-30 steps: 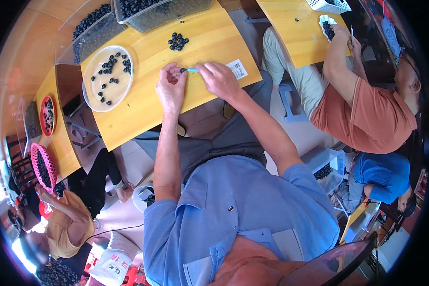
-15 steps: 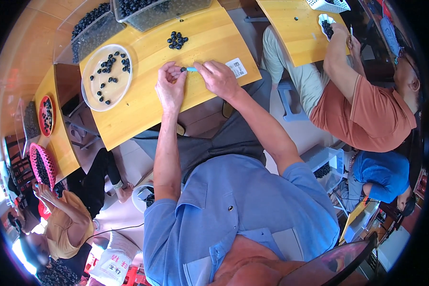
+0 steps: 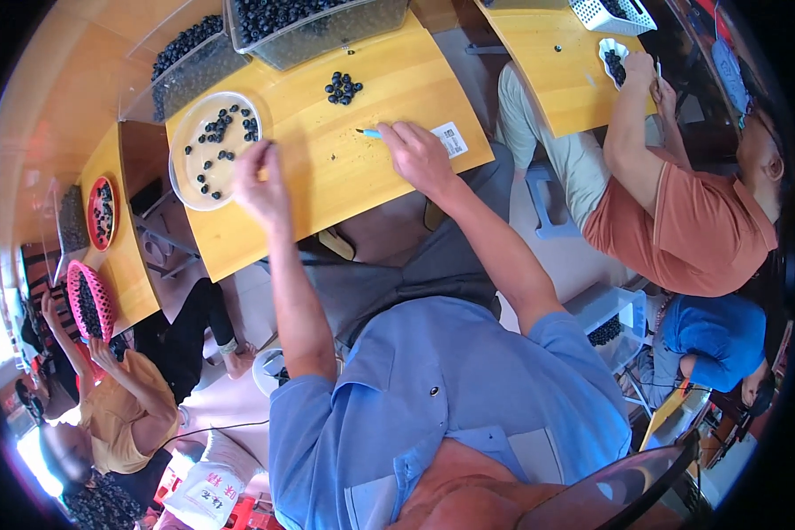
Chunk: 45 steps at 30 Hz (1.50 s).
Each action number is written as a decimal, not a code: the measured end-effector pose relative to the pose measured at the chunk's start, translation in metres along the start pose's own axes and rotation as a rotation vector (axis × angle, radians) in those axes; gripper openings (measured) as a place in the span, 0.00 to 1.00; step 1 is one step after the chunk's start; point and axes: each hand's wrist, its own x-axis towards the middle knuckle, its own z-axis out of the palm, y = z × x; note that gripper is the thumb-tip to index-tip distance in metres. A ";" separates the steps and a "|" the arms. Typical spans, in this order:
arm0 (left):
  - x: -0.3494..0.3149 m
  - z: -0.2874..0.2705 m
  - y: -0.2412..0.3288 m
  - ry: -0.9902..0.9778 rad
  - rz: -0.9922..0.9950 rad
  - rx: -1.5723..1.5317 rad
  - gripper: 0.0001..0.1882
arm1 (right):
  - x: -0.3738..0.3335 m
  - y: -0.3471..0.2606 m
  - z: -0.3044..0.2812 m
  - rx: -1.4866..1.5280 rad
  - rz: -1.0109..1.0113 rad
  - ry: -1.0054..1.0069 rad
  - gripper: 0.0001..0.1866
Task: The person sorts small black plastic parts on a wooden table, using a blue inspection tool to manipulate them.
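My left hand (image 3: 262,187) is over the right edge of a round clear dish (image 3: 182,181), its fingers curled and smeared by motion; whether a piece is between them cannot be seen. Small dark, round, berry-like pieces (image 3: 214,132) lie scattered in the dish. My right hand (image 3: 418,159) grips a thin blue-handled tool (image 3: 372,133) with a dark tip, held low over the yellow wooden table (image 3: 305,199). Beyond my hands, a small heap of the same dark pieces (image 3: 342,88) lies on the table. Tiny crumbs are near the tool's tip.
Clear bins (image 3: 300,49) full of dark pieces stand along the far edge. A white printed card (image 3: 450,140) is right of my right hand. People work at other tables: one at right by a white scalloped dish (image 3: 603,55), one at left by a pink basket (image 3: 106,309).
My left hand has moved left, away from the tool, to the round dish; the dark piece it held at the tool's tip no longer shows. My right hand keeps the tool.
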 end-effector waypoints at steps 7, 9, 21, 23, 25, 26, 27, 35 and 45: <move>0.069 -0.038 -0.031 -0.064 0.106 0.315 0.15 | 0.002 -0.001 0.001 0.018 -0.005 0.048 0.15; 0.069 -0.014 -0.015 -0.192 0.247 0.261 0.18 | 0.001 0.001 0.002 0.014 0.013 0.031 0.15; 0.042 0.097 -0.009 -0.577 0.123 0.263 0.14 | 0.002 -0.003 0.000 0.033 0.035 0.031 0.11; 0.039 0.095 -0.010 -0.554 0.121 0.282 0.14 | 0.002 -0.002 0.001 0.063 0.034 0.039 0.11; 0.036 0.091 -0.004 -0.523 0.063 0.272 0.14 | 0.001 0.001 0.000 0.068 0.038 0.036 0.11; 0.033 0.089 -0.001 -0.527 0.061 0.272 0.14 | 0.000 0.001 0.000 0.074 0.039 0.034 0.11; 0.030 0.085 -0.001 -0.488 0.003 0.230 0.14 | 0.000 0.001 0.000 0.076 0.039 0.032 0.11; -0.005 0.068 -0.002 -0.293 -0.394 -0.160 0.14 | 0.001 0.004 0.003 0.086 0.024 0.023 0.13; -0.030 0.064 0.020 -0.412 -0.539 -0.292 0.15 | 0.001 0.002 0.003 0.076 0.026 0.017 0.11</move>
